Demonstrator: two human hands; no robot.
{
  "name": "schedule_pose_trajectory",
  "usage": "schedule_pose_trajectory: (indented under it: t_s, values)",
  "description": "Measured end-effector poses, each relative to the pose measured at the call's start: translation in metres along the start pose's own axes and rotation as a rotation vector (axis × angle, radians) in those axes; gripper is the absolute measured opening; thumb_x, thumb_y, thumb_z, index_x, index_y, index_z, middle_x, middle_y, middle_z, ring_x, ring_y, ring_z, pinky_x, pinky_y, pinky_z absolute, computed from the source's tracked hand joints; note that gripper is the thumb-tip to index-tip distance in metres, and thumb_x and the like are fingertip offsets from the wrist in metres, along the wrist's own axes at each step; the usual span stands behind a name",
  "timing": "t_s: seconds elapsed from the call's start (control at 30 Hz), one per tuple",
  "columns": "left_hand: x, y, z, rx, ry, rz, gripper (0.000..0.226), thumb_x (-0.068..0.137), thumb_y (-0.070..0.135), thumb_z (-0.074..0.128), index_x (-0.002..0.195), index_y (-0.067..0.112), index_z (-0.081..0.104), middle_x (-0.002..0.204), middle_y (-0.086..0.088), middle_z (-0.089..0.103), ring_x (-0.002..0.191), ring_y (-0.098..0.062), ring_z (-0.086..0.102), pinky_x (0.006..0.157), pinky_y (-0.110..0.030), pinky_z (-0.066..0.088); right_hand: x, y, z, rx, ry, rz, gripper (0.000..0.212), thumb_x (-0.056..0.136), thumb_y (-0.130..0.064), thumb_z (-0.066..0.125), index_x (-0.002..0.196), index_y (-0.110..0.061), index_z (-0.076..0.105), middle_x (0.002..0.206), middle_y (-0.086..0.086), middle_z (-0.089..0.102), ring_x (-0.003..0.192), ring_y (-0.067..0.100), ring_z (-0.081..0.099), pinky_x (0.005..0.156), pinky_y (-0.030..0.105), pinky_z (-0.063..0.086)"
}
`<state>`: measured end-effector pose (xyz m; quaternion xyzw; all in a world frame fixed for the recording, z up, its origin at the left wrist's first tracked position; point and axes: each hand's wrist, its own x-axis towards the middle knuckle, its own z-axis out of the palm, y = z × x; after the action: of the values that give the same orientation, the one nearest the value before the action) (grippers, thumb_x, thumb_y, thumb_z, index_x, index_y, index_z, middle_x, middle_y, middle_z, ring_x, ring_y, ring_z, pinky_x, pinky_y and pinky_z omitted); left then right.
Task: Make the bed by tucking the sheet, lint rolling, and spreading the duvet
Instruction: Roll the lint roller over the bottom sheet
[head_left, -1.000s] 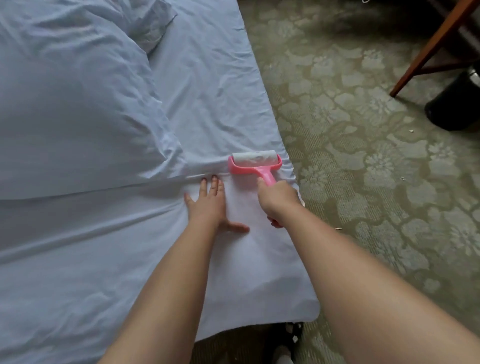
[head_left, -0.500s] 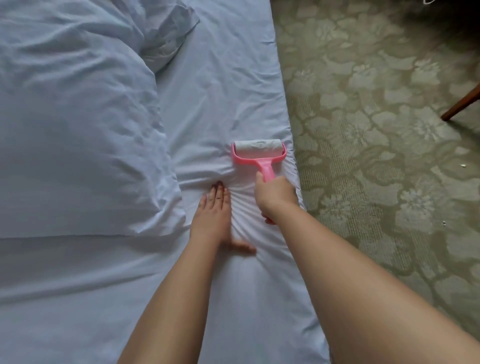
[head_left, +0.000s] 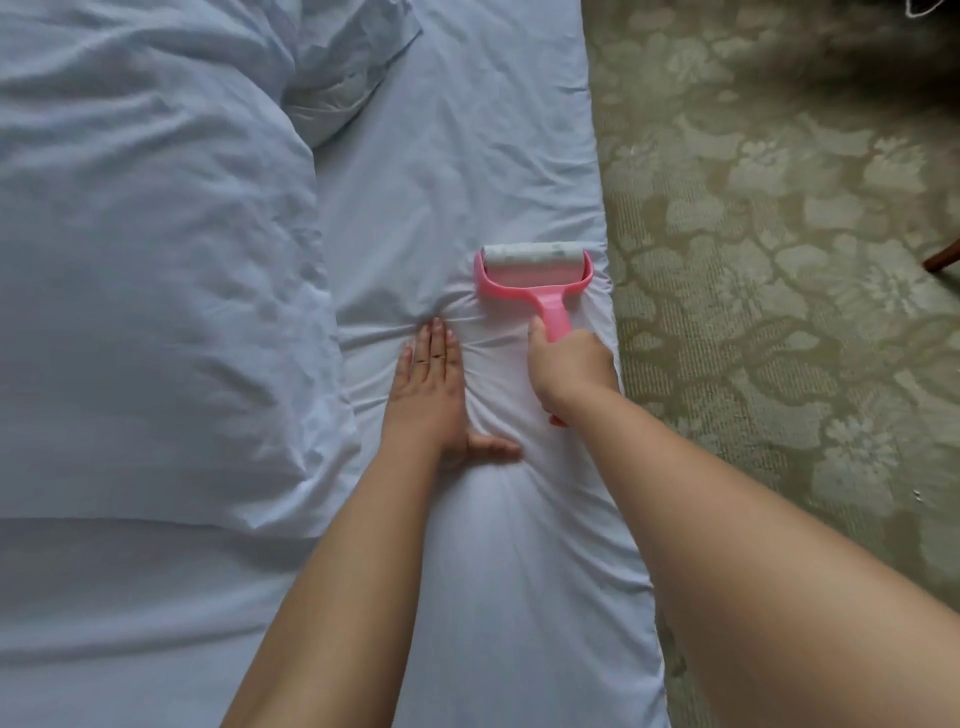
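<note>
A pale blue sheet (head_left: 457, 156) covers the mattress and is wrinkled around my hands. My right hand (head_left: 569, 364) grips the handle of a pink lint roller (head_left: 535, 273), whose white roll lies on the sheet near the bed's right edge. Just left of it, my left hand (head_left: 428, 400) presses flat on the sheet, fingers straight and thumb spread out. A bunched pale blue duvet (head_left: 156, 260) is heaped over the left part of the bed.
A pillow corner (head_left: 353, 67) shows at the top beside the duvet. Green flowered carpet (head_left: 779, 260) runs along the bed's right side. A wooden furniture leg (head_left: 943, 257) pokes in at the right edge.
The lint roller has rolled up the sheet, away from me, with my right hand. My left hand slid forward alongside it. The view shifted, so the chair and dark bin left the frame.
</note>
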<state>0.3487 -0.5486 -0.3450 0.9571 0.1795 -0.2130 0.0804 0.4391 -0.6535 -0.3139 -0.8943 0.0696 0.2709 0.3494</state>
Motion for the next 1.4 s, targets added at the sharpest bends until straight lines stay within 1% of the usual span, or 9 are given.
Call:
schedule_pose_trajectory:
  t_s: [0.17,0.33,0.53,0.63,0.77,0.97,1.1,1.2,1.4]
  values:
    - [0.038,-0.009,-0.018,-0.003,0.002,0.018,0.150,0.053,0.089,0.052,0.144,-0.001,-0.025,0.153,-0.017,-0.031,0.142,-0.027,-0.028,0.116,-0.040,-0.017,0.026,-0.026,-0.005,-0.024,-0.002,-0.005,0.049,0.093,-0.053,0.041,0.105,-0.008,0.057,0.095,0.009,0.058,0.089,0.034,0.064,0.079,0.046,0.055]
    - [0.079,-0.017,-0.042,0.014,-0.028,0.051,0.152,0.052,0.090,0.053,0.145,-0.002,-0.024,0.153,-0.017,-0.031,0.142,-0.027,-0.028,0.116,-0.041,-0.016,0.056,-0.054,-0.003,-0.024,0.016,0.001,0.044,0.093,-0.053,0.042,0.094,-0.011,0.052,0.094,0.009,0.060,0.085,0.033,0.064,0.076,0.047,0.056]
    - [0.116,-0.023,-0.056,0.021,-0.012,0.074,0.154,0.050,0.090,0.055,0.144,-0.002,-0.025,0.152,-0.018,-0.032,0.141,-0.028,-0.030,0.116,-0.042,-0.018,0.089,-0.088,-0.003,-0.018,0.047,0.009,0.040,0.093,-0.052,0.042,0.097,-0.014,0.052,0.089,0.006,0.056,0.079,0.029,0.060,0.070,0.040,0.055]
    - [0.133,-0.024,-0.065,0.025,-0.001,0.080,0.153,0.050,0.090,0.054,0.145,-0.001,-0.025,0.152,-0.017,-0.032,0.141,-0.028,-0.029,0.116,-0.042,-0.019,0.102,-0.097,0.000,-0.002,0.042,0.020,0.046,0.092,-0.053,0.042,0.101,-0.010,0.056,0.095,0.009,0.060,0.083,0.033,0.063,0.075,0.047,0.056]
    - [0.160,-0.023,-0.077,0.031,0.006,0.061,0.152,0.050,0.091,0.051,0.145,-0.001,-0.023,0.153,-0.017,-0.031,0.142,-0.027,-0.029,0.115,-0.044,-0.019,0.121,-0.115,0.002,0.010,0.044,0.017,0.045,0.093,-0.052,0.043,0.102,-0.010,0.056,0.094,0.008,0.058,0.085,0.033,0.063,0.076,0.047,0.056]
    - [0.186,-0.023,-0.087,0.048,0.011,0.059,0.151,0.051,0.092,0.050,0.145,-0.001,-0.024,0.153,-0.017,-0.030,0.142,-0.026,-0.029,0.113,-0.046,-0.020,0.154,-0.147,-0.006,0.086,0.039,0.016,0.050,0.092,-0.050,0.045,0.112,-0.006,0.057,0.100,0.013,0.065,0.076,0.031,0.066,0.060,0.040,0.058]
    - [0.185,-0.022,-0.092,0.090,-0.018,0.058,0.151,0.051,0.092,0.048,0.145,0.000,-0.025,0.153,-0.016,-0.031,0.142,-0.026,-0.029,0.114,-0.047,-0.019,0.153,-0.144,-0.013,0.102,0.027,-0.008,0.040,0.094,-0.043,0.045,0.106,-0.007,0.056,0.087,0.011,0.061,0.058,0.023,0.057,0.043,0.026,0.044]
    - [0.174,-0.019,-0.095,0.140,-0.075,0.045,0.149,0.052,0.093,0.047,0.144,0.001,-0.026,0.153,-0.014,-0.031,0.142,-0.025,-0.028,0.114,-0.050,-0.017,0.137,-0.132,-0.016,0.104,0.022,-0.005,0.039,0.094,-0.044,0.046,0.105,-0.007,0.056,0.082,0.010,0.060,0.057,0.023,0.057,0.044,0.025,0.042]
    - [0.125,-0.009,-0.082,0.171,-0.155,0.046,0.149,0.053,0.090,0.053,0.144,0.004,-0.028,0.153,-0.012,-0.031,0.142,-0.024,-0.029,0.114,-0.056,-0.012,0.093,-0.086,-0.024,0.050,0.006,0.043,0.047,0.092,-0.047,0.045,0.109,-0.006,0.058,0.093,0.013,0.063,0.062,0.026,0.060,0.049,0.028,0.047]
